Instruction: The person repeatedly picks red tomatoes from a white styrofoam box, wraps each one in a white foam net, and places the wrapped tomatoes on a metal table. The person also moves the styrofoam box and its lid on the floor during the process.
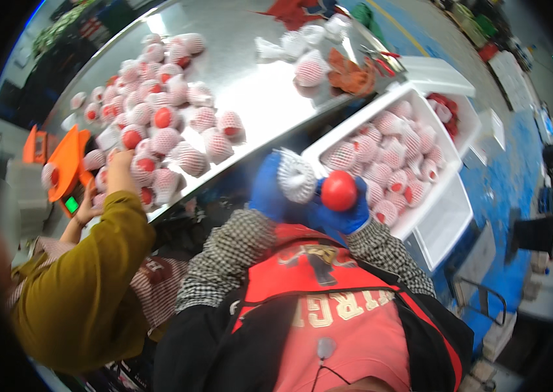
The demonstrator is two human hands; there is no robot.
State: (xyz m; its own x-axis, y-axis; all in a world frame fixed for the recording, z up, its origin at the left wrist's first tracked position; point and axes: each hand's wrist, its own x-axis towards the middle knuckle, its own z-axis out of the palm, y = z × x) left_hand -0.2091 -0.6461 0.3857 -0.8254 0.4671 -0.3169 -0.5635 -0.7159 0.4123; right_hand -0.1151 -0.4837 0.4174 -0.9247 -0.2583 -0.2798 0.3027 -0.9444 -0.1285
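My left hand, in a blue glove, holds a white foam net sleeve whose round opening is turned toward the fruit. A smooth red round fruit, bare of any net, sits in my right hand, also blue-gloved. The sleeve and the fruit are side by side, slightly apart. Just beyond my right hand stands a white foam box filled with net-wrapped fruits. Many more wrapped fruits are heaped on the metal table at the left.
A co-worker's hand reaches into the heap, near an orange scale with a lit display. Loose foam sleeves, an orange glove and red-handled pliers or snips lie on the table. A foam lid leans beside the box.
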